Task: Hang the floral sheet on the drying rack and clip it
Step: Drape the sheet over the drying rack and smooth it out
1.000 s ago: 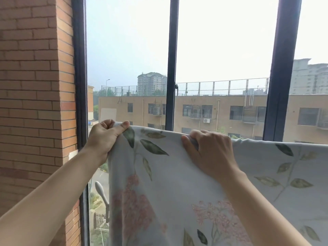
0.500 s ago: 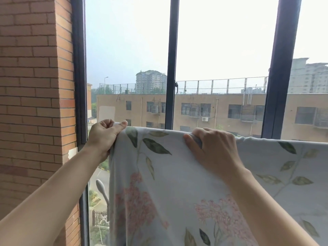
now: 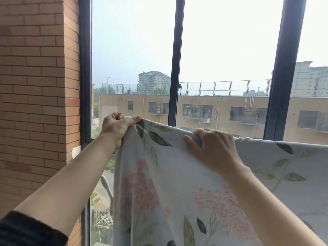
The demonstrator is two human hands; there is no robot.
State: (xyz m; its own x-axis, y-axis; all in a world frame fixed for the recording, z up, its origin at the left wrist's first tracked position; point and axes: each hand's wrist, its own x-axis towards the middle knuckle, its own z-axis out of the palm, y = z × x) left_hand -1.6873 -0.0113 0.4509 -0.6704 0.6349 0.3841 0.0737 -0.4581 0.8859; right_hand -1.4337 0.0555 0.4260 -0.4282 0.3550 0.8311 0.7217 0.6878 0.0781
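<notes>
The floral sheet (image 3: 174, 176), pale with pink blossoms and green leaves, hangs across the lower right of the head view in front of the window. Its top edge runs from left to right at about mid-height. My left hand (image 3: 116, 128) pinches the sheet's upper left corner between thumb and fingers. My right hand (image 3: 214, 148) grips the top edge further right, fingers curled over it. The drying rack is hidden behind the fabric. No clip is in view.
A brick wall (image 3: 35, 96) stands close on the left. Dark window frame posts (image 3: 174, 68) rise behind the sheet, another at the right (image 3: 285, 68). Through the glass a beige building (image 3: 221, 112) and a street far below are visible.
Both hands keep their grip on the top edge. The left hand and the sheet's corner have risen slightly; the view has shifted a little.
</notes>
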